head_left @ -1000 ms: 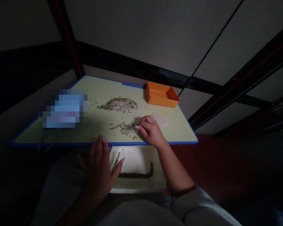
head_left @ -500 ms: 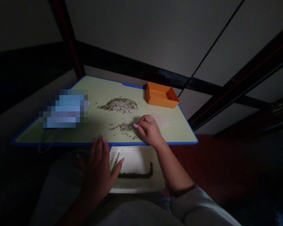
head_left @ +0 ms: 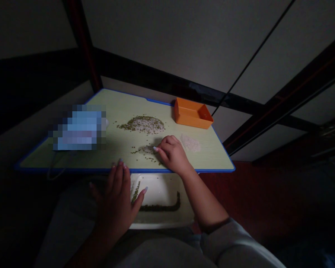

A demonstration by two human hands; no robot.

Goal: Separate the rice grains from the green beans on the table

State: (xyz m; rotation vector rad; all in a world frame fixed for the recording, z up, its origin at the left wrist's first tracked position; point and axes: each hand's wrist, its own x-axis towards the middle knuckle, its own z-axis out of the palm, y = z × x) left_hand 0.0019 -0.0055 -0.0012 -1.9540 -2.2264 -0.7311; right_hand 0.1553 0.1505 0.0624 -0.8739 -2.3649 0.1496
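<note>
My right hand (head_left: pixel 173 154) is low over the yellow-green tabletop, fingers curled and thumb against them, at the right end of a thin scatter of green beans and white grains (head_left: pixel 145 149). Whatever its fingertips hold is hidden. Behind it lies a larger mixed pile of green beans and white grains (head_left: pixel 147 124). A patch of white rice-like grains (head_left: pixel 190 143) lies just right of the hand. My left hand (head_left: pixel 118 197) is open, its fingertips by the table's front edge and its thumb over a white tray (head_left: pixel 159 190). Green beans line that tray's left and near sides.
An orange open box (head_left: pixel 194 116) stands at the table's back right. A blurred-out blue item (head_left: pixel 80 128) with a cord sits at the left. The table (head_left: pixel 114 108) has a raised blue rim; cabinet panels (head_left: pixel 156 44) stand close behind it.
My right hand has shifted slightly left over the small scatter, with its fingers still curled. My left hand stays where it was. The camera view has turned a little.
</note>
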